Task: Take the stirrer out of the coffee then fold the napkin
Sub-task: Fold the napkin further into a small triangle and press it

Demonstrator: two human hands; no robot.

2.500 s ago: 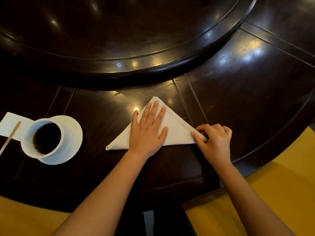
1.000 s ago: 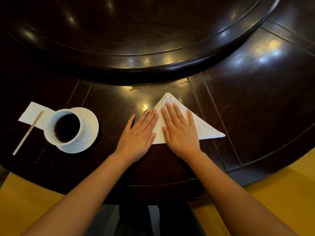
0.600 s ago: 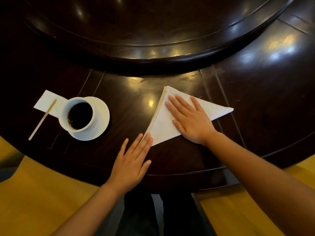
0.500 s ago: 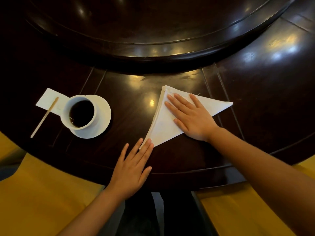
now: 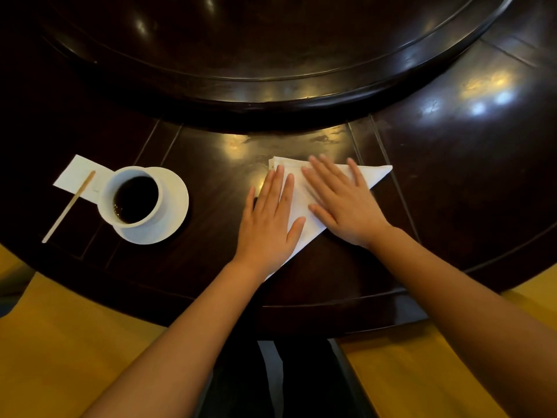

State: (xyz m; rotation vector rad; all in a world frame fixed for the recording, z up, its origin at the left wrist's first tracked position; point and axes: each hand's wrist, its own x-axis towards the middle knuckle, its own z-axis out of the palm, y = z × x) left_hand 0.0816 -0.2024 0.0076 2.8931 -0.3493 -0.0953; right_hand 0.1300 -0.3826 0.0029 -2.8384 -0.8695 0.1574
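A white napkin (image 5: 373, 174), folded into a small triangle, lies on the dark wooden table (image 5: 467, 191). My left hand (image 5: 269, 223) rests flat on its left edge, fingers together. Over the napkin's middle, my right hand (image 5: 343, 206) presses flat with fingers spread. Neither hand grips anything. At the left, a white cup of black coffee (image 5: 134, 197) stands on a white saucer (image 5: 174, 203). The wooden stirrer (image 5: 69, 206) is out of the cup and lies left of it, its top end on a small white paper napkin (image 5: 75, 175).
A raised dark turntable (image 5: 271, 55) fills the middle of the table behind the napkin. Yellow seat cushions (image 5: 60, 357) show below the table's near edge on both sides, with my dark trousers between them.
My left hand came up from the table's near edge and now lies flat on the napkin beside my right hand. The napkin went from a wide triangle to a smaller one.
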